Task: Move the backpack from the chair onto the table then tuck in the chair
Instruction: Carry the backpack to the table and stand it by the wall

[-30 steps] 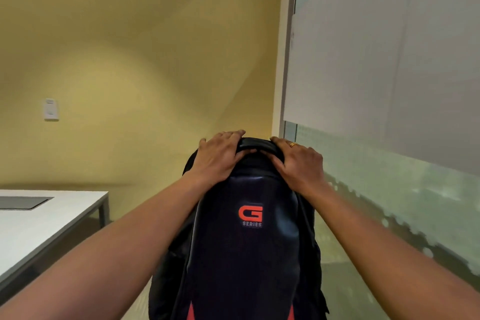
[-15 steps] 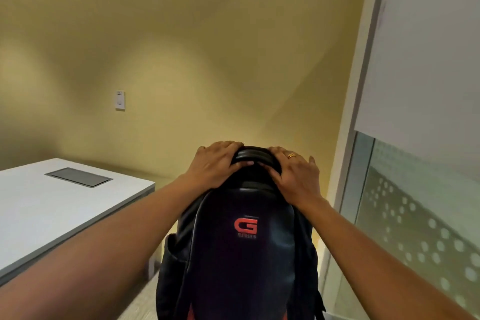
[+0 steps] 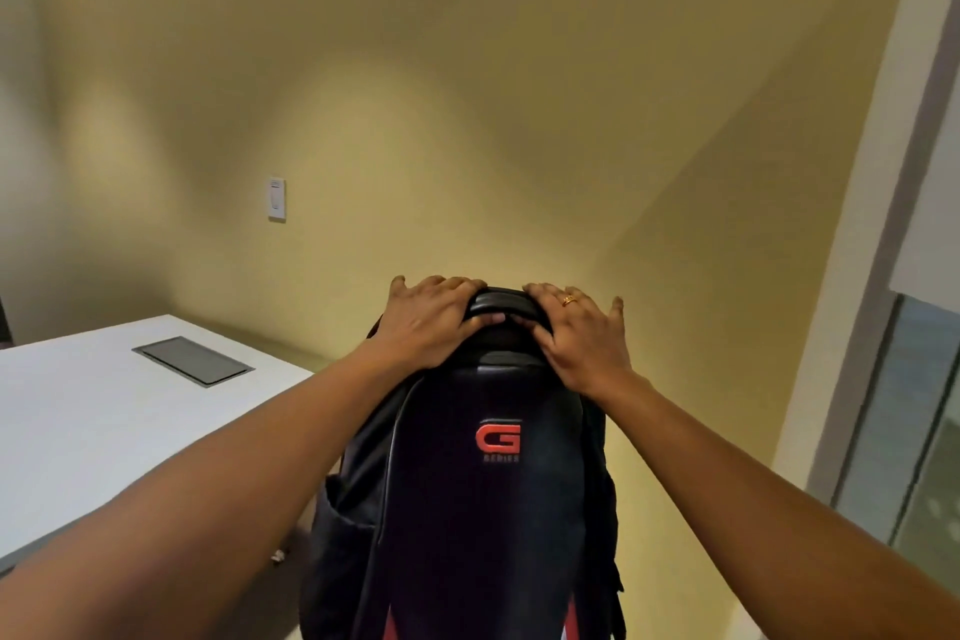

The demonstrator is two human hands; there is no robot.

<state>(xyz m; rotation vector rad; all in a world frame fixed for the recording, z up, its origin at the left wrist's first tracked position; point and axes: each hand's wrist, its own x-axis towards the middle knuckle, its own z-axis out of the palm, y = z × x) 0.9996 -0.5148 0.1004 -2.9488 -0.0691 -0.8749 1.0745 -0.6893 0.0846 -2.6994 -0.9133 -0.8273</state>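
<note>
A black backpack (image 3: 483,499) with a red G logo hangs upright in front of me, held up in the air. My left hand (image 3: 431,322) grips its top on the left side, and my right hand (image 3: 582,338), wearing a gold ring, grips the top on the right. The white table (image 3: 104,426) lies to the left, its near corner close to the backpack's left side. The chair is out of view. The backpack's bottom is cut off by the frame's lower edge.
A grey cable hatch (image 3: 195,360) is set into the tabletop. A yellow wall (image 3: 467,120) with a white wall switch (image 3: 276,199) stands ahead. A frosted glass partition with a pale frame (image 3: 883,276) runs along the right.
The view has swung left: the table now fills more of the left side and the glass partition has slid to the right edge. Both hands keep their hold on the backpack's top.
</note>
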